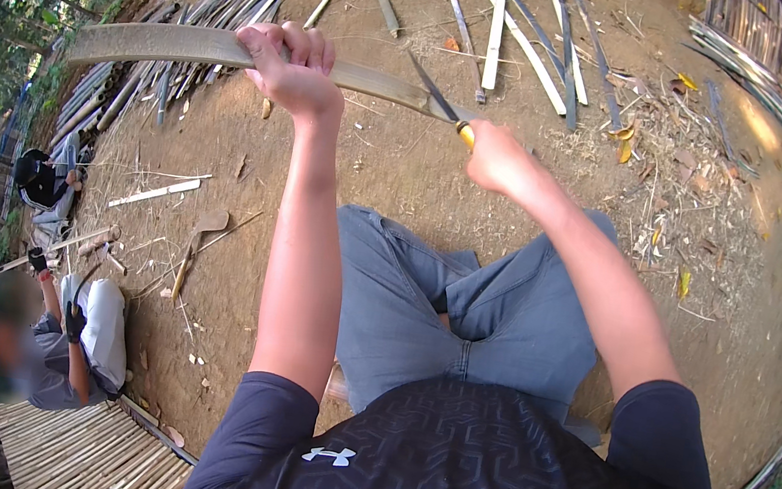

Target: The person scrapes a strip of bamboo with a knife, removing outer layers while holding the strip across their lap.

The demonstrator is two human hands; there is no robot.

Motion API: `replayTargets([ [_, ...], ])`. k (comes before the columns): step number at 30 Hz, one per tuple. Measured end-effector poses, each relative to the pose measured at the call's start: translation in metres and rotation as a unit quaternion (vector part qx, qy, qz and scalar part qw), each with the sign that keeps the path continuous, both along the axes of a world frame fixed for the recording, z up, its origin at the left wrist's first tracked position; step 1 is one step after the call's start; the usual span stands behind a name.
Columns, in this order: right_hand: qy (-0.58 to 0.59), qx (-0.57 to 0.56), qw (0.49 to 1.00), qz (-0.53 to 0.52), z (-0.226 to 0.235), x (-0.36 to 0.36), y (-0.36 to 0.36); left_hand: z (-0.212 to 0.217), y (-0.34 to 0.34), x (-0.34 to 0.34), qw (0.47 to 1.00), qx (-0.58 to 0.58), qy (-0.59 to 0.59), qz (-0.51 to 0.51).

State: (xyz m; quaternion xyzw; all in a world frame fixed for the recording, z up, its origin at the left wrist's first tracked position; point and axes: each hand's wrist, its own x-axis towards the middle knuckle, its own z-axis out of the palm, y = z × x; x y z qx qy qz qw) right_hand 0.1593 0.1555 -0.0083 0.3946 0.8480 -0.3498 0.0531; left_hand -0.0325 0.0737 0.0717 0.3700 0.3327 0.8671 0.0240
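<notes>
A long, pale split-bamboo strip stretches across in front of me, from the far left to near my right hand. My left hand is closed around its middle, fingers wrapped over the top. My right hand grips a knife by its yellow handle. The dark, narrow blade points up and to the left and crosses the strip near its right end. Whether the edge bites into the bamboo cannot be made out. Below the hands are my bent legs in grey trousers.
Stacked bamboo strips lie at the far left, more loose strips ahead. A hatchet-like tool rests on the dirt to my left. Nearby sits a person in gloves, another person beyond. Bamboo slats lie lower left.
</notes>
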Motion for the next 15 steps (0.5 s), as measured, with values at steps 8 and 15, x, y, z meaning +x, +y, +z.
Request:
replayTargets([
  [8,0.022,0.047,0.997,0.052,0.024,-0.017,-0.015,-0.011,-0.015,-0.018,0.998,-0.037,-0.042,0.040],
  [15,0.021,0.086,0.995,0.044,-0.008,-0.020,-0.012,-0.016,-0.019,-0.015,0.996,-0.021,-0.070,0.043],
])
